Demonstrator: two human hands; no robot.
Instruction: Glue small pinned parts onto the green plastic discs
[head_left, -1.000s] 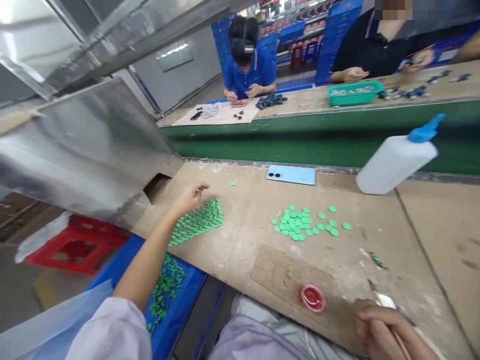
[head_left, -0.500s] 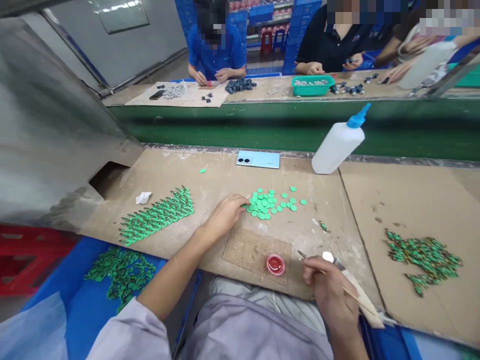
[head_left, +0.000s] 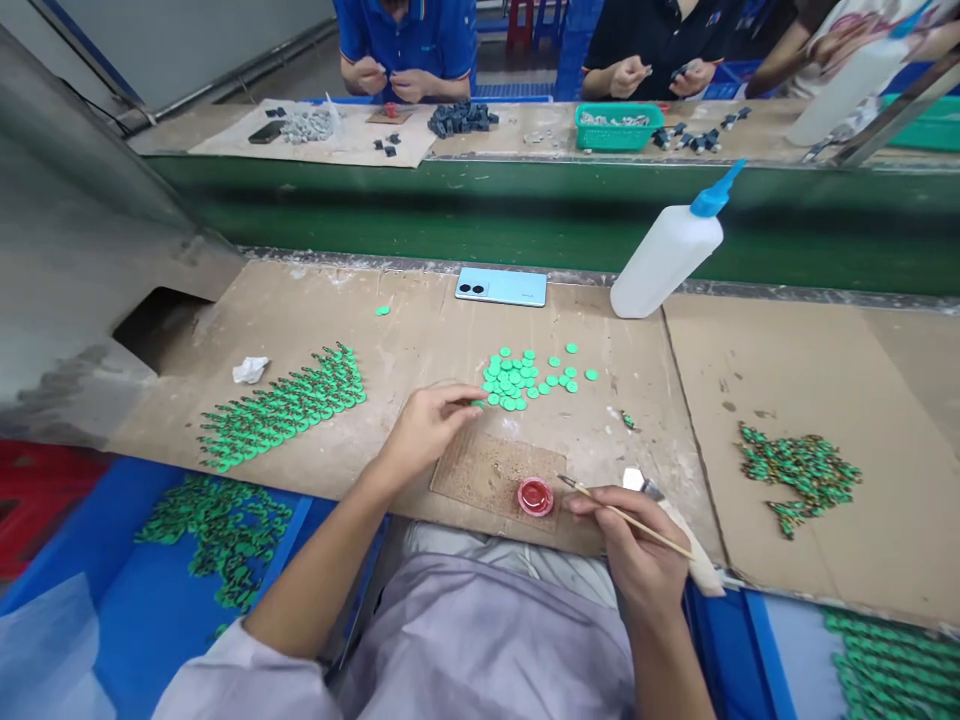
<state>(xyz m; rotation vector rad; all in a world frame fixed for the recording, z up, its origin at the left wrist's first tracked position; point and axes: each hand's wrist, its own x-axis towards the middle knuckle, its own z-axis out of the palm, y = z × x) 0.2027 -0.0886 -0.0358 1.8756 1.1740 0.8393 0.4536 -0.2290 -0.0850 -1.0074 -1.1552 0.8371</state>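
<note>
From my remote station I record the following. The left hand [head_left: 424, 430], at the centre of the frame, pinches a green disc [head_left: 477, 404] between thumb and forefinger, at the left edge of a loose pile of like discs [head_left: 514, 380]; whether it is clear of the bench [head_left: 420, 350] I cannot tell. The right hand [head_left: 646, 555], lower right of centre, grips a thin brush [head_left: 637, 523], its tip just beside a small cup [head_left: 521, 500] of red liquid on a cardboard pad [head_left: 469, 468].

Markings: a light blue phone [head_left: 510, 288], upper centre, bears faint lettering near its right end, too small to read. A co-worker's blue shirt [head_left: 446, 40], top of frame, carries a pale chest mark, likewise unreadable.

Also noted: a white bottle [head_left: 660, 262] with blue nozzle stands tilted in view, right of the phone; slanting rows of green pieces [head_left: 285, 410] lie at left.
</note>
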